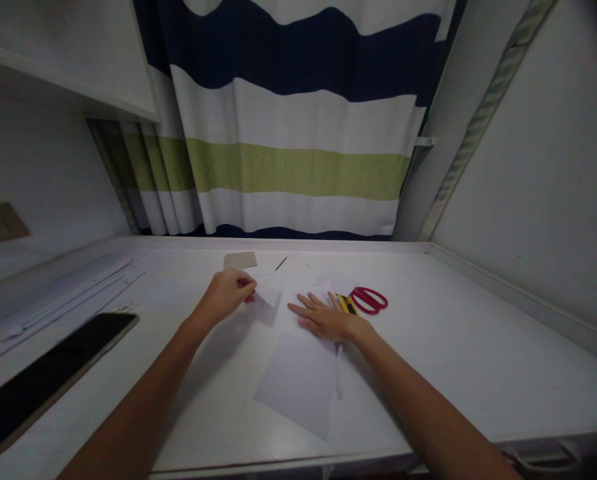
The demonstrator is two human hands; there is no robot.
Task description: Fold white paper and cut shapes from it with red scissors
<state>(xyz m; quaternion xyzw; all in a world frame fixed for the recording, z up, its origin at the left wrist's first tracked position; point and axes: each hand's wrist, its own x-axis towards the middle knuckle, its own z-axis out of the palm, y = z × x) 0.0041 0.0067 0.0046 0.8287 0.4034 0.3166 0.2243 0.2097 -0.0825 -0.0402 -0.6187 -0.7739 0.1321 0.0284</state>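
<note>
My left hand [227, 294] pinches the edge of a small white paper piece [268, 293] and lifts it slightly off the white desk [478, 353]. My right hand [323, 318] lies flat, fingers spread, pressing down on a white sheet [298, 380] that stretches toward me. Red-handled scissors [370, 299] rest just right of my right hand, beside a yellow and black striped object [347, 304].
A dark phone or tablet [48, 373] lies at the left front. A brown card [240, 260] and small paper scraps sit at the back. White strips [68, 300] lie along the left. A striped curtain [298, 133] hangs behind; walls close both sides.
</note>
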